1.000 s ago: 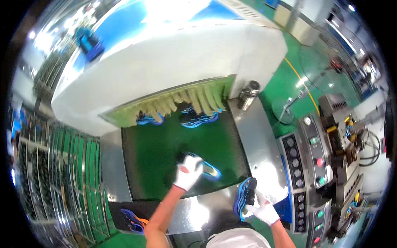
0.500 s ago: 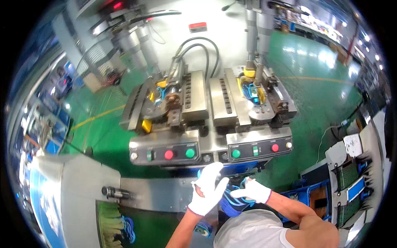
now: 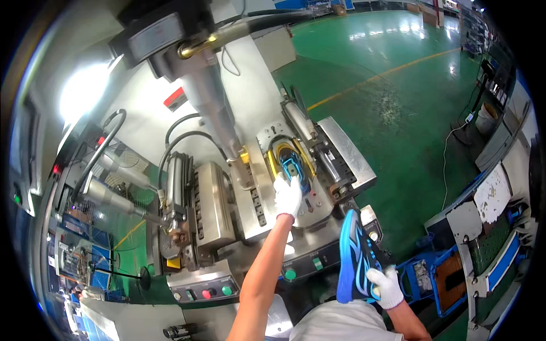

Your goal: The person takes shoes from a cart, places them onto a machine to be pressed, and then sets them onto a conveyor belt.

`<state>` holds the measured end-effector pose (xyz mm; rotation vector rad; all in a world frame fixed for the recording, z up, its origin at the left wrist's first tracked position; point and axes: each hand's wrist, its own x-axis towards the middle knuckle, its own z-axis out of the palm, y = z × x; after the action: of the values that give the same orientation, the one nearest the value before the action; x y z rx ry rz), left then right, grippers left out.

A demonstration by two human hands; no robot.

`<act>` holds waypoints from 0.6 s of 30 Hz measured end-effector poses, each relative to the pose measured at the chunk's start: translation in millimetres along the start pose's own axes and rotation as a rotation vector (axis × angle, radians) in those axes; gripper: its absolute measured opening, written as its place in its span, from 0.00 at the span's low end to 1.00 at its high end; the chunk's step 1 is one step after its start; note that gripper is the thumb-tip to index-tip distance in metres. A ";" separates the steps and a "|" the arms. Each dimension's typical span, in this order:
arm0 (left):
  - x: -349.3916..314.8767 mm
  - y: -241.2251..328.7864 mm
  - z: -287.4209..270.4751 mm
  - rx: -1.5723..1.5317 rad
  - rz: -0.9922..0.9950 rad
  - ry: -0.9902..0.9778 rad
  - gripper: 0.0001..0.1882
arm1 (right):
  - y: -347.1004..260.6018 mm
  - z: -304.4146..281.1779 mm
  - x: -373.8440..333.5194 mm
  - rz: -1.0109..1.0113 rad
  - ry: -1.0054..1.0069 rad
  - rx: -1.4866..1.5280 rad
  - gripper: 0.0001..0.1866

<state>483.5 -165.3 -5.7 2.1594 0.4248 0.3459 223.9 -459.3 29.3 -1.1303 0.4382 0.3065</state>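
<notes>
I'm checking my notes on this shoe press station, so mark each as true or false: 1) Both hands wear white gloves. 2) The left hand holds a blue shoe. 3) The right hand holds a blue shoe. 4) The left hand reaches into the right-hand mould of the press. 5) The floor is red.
1) True: the left hand and the right hand both wear white gloves.
2) False: the left hand rests on the shoe part lying in the mould; it holds no whole shoe.
3) True: the right hand grips a blue shoe near its lower end.
4) True: it reaches into the right-hand mould.
5) False: the floor is green.
</notes>
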 end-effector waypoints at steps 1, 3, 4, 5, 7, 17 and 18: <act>14.2 17.4 18.2 0.018 -0.046 -0.043 0.38 | -0.1 -13.3 2.6 -0.010 0.049 -0.039 0.13; 44.1 4.5 51.8 0.109 -0.059 0.031 0.38 | -5.5 -31.6 -7.6 -0.007 0.095 -0.044 0.10; 55.8 -26.2 68.2 0.362 -0.051 0.133 0.43 | -8.0 -35.0 -13.0 0.042 0.090 -0.019 0.08; 62.6 -28.9 83.2 0.414 -0.063 0.084 0.45 | -3.1 -44.4 -11.4 -0.180 0.006 -0.374 0.07; 69.6 -32.8 78.2 0.480 -0.093 0.001 0.49 | 0.8 -50.7 -11.3 -0.724 0.079 -1.151 0.08; -30.4 5.0 -81.1 -0.325 -0.094 -0.049 0.24 | -37.3 36.6 73.9 -0.284 0.105 -0.375 0.16; -62.4 20.9 -101.6 -0.316 -0.166 -0.088 0.26 | -58.8 54.0 85.7 -0.236 0.055 -0.419 0.16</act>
<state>390.9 -130.0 63.7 1.8117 0.4626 0.2083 335.0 -431.9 54.0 -1.5880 0.2901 0.1626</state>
